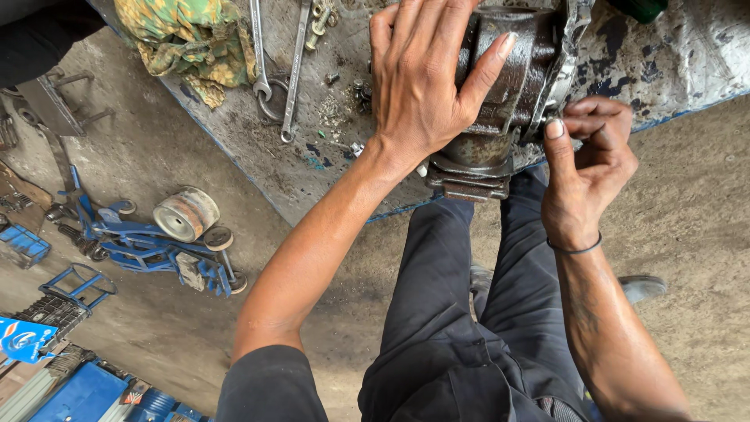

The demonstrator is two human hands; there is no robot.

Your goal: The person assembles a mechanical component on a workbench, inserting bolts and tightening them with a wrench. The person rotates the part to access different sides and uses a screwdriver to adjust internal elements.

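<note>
A dark, rusty cast-metal housing (500, 94) rests at the front edge of a grimy metal workbench (312, 156). My left hand (422, 78) lies flat over its left side, fingers spread and thumb wrapped across the top. My right hand (586, 156) is at the housing's right flange (564, 62), fingers curled and pinched against the flange edge. Whatever small part it pinches is hidden by the fingers.
Two long spanners (273, 70) and a crumpled green-yellow rag (191, 39) lie on the bench's left part, with small nuts and debris (355, 98) nearby. A blue floor jack (156, 242) with a round pad sits on the concrete floor at left, beside blue crates (23, 242).
</note>
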